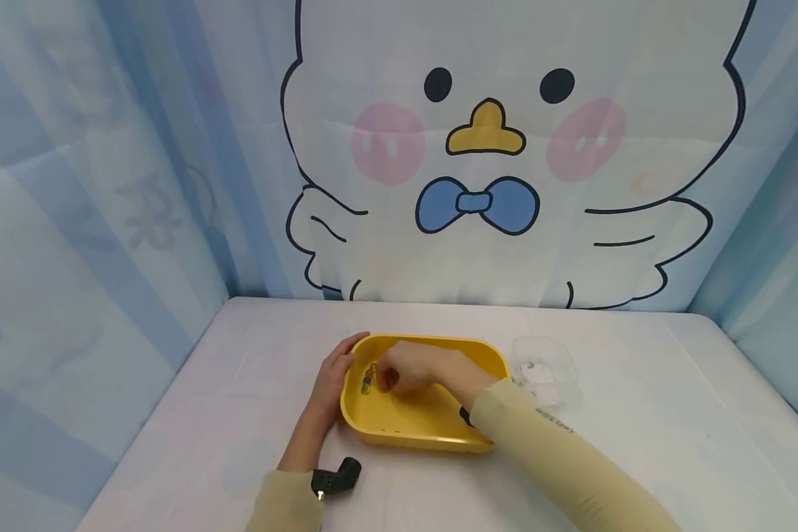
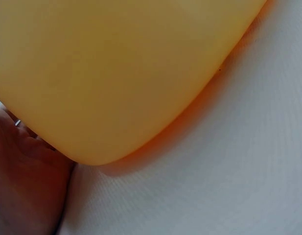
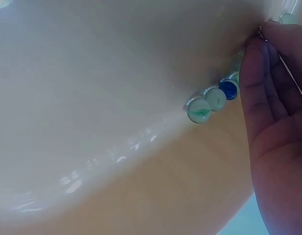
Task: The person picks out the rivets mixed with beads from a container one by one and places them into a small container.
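A yellow tray (image 1: 425, 421) sits on the table, and a row of glass marbles (image 1: 367, 380) lies inside along its left wall. My right hand (image 1: 408, 367) reaches in over them. In the right wrist view its thumb and fingertips (image 3: 256, 58) come together around a small glinting marble, mostly hidden. Beside these fingers are a blue marble (image 3: 229, 90) and clear ones with green swirls, such as the end marble (image 3: 198, 110). My left hand (image 1: 330, 380) rests along the tray's outer left side with extended fingers; its palm (image 2: 28, 171) shows beneath the tray wall (image 2: 116, 98).
To the right of the tray stands a clear plastic container (image 1: 544, 369), partly behind my right sleeve (image 1: 552, 451). A white cloth covers the table (image 1: 672, 414). Curtains (image 1: 140, 185) hang at the back and both sides.
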{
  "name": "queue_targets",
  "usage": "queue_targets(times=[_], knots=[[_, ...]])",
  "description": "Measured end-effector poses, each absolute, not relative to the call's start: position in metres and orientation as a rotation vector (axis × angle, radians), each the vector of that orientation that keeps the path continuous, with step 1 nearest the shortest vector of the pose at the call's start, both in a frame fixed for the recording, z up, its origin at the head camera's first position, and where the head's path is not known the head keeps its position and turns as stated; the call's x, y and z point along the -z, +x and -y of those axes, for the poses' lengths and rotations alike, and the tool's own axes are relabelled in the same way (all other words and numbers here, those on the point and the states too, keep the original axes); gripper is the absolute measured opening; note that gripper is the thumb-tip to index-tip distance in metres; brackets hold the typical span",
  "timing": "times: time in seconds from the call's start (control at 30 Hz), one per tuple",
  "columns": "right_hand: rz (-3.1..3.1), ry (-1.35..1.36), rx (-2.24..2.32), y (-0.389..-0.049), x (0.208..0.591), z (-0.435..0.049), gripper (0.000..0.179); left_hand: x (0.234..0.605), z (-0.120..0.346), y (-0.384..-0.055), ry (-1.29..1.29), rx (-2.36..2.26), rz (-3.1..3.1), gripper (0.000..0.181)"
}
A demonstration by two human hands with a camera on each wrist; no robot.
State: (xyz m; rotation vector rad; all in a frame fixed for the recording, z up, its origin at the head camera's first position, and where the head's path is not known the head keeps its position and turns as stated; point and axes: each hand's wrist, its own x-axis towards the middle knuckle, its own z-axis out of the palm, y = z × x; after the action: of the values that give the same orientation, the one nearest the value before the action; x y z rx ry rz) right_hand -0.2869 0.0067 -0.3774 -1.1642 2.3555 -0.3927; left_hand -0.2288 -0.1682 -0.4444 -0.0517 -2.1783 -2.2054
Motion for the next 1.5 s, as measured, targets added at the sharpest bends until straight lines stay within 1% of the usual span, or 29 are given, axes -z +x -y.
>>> queue_targets(times=[0.43, 0.73, 1.13, 1.5], knots=[[-2.376, -1.177, 0.335, -0.2878, 0.3777, -0.0096, 0.018, 0.445, 0.1679, -0.228, -0.059, 2.205, 2.18, 0.048], [-2.411, -1.214, 0.286, -0.2879, 0.3773, -0.0093, 0.014, 0.445, 0.1686, -0.229, -0.068, 2.186, 2.185, 0.048], [-2.413, -1.177, 0.298, -0.286, 0.3767, -0.0099, 0.011, 0.443, 0.167, -0.2287, -0.064, 2.187, 2.177, 0.048], [-2.386, -1.156, 0.301, -0.2841, 0.3772, -0.009, 0.013, 0.443, 0.1673, -0.2278, -0.055, 2.169, 2.184, 0.048]])
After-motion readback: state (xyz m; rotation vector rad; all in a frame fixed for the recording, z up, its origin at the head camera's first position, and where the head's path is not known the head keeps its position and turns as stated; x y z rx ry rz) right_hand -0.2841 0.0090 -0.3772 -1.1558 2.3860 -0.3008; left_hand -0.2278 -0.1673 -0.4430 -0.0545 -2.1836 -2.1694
